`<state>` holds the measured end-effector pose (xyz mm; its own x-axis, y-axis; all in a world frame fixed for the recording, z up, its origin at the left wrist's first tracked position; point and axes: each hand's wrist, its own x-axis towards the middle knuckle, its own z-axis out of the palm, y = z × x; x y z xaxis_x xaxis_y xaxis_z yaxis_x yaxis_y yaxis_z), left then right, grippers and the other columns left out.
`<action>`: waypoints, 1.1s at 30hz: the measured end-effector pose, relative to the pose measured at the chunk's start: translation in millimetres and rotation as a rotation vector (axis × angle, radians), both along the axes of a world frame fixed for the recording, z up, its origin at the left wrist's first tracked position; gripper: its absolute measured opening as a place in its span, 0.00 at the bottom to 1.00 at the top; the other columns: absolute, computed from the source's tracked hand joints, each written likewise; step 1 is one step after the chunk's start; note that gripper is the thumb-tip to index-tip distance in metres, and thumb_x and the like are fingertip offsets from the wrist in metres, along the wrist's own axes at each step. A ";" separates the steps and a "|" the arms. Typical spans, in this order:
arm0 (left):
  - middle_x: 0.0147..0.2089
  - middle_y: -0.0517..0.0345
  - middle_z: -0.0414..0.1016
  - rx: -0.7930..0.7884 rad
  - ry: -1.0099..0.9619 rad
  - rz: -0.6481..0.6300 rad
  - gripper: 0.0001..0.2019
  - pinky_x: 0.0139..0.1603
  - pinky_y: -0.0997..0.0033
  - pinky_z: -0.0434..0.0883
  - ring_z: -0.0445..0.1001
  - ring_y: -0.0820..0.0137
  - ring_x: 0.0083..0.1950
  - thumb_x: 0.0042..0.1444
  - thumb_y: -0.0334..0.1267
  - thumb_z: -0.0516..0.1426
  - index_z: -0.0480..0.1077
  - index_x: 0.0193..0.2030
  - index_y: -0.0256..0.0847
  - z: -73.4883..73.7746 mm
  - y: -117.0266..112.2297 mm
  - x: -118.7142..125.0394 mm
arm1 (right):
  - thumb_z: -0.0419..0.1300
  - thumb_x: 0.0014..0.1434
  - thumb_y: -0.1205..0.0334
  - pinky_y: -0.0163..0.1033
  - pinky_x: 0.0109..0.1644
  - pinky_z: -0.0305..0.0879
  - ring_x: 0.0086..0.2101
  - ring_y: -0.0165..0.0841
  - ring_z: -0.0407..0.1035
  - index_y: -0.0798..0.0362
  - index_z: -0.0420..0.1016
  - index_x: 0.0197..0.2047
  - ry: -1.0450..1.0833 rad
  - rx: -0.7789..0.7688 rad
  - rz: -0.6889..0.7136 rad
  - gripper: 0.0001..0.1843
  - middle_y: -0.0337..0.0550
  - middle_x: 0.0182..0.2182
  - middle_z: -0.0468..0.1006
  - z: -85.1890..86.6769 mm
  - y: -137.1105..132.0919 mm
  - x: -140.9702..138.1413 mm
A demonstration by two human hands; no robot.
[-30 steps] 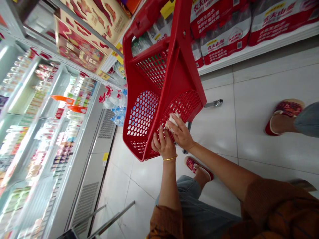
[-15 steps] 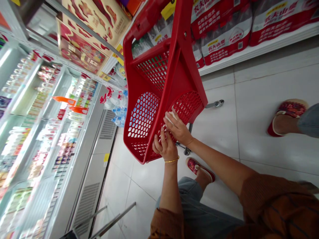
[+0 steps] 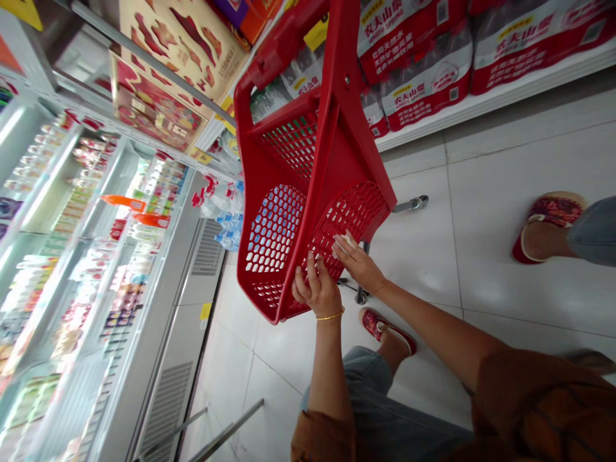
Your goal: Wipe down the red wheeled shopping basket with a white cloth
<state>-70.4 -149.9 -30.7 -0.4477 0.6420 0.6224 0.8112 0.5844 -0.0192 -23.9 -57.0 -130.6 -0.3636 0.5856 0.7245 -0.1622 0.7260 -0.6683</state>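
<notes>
A red plastic shopping cart with honeycomb-pattern sides stands tilted across the middle of the view. My left hand, with a gold bangle at the wrist, rests against its near side by the rim, fingers apart. Just to the right, my right hand lies over the perforated side panel. Under its fingers a small piece of white tissue or wipe shows, mostly covered, pressed towards the panel.
Red-and-white packs of bottled water fill a low shelf at upper right. A lit refrigerated display runs along the left. Boxed goods sit at the top. A cart caster and a patterned shoe are on the tiled floor.
My right hand has slid down and slightly right along the cart's side with the white piece, away from the rim. My left hand stays almost where it was.
</notes>
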 end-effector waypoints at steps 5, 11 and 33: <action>0.58 0.47 0.72 0.013 -0.035 -0.008 0.16 0.64 0.45 0.53 0.61 0.56 0.64 0.64 0.45 0.49 0.75 0.49 0.46 1.6 -1.0 0.9 | 0.50 0.66 0.68 0.59 0.68 0.52 0.66 0.41 0.44 0.45 0.46 0.69 0.053 -0.003 -0.019 0.31 0.47 0.66 0.56 31.9 1.3 4.0; 0.56 0.45 0.73 0.002 -0.106 -0.019 0.16 0.60 0.49 0.60 0.64 0.57 0.62 0.65 0.43 0.48 0.76 0.46 0.44 3.0 0.2 4.7 | 0.48 0.66 0.64 0.63 0.69 0.45 0.68 0.42 0.35 0.43 0.53 0.67 0.089 0.035 -0.022 0.26 0.39 0.67 0.55 96.0 20.5 -5.5; 0.55 0.50 0.74 0.002 0.092 -0.018 0.14 0.63 0.49 0.55 0.63 0.58 0.62 0.65 0.41 0.49 0.75 0.49 0.47 3.1 1.3 7.2 | 0.45 0.68 0.66 0.54 0.70 0.47 0.68 0.38 0.37 0.41 0.39 0.70 0.062 -0.279 -0.074 0.31 0.40 0.70 0.43 24.8 -21.9 -7.6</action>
<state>-63.2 -148.6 -27.7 -0.3769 0.6481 0.6618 0.8163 0.5700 -0.0934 -31.5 -78.9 -105.8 -0.2727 0.7887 0.5509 -0.1628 0.5265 -0.8344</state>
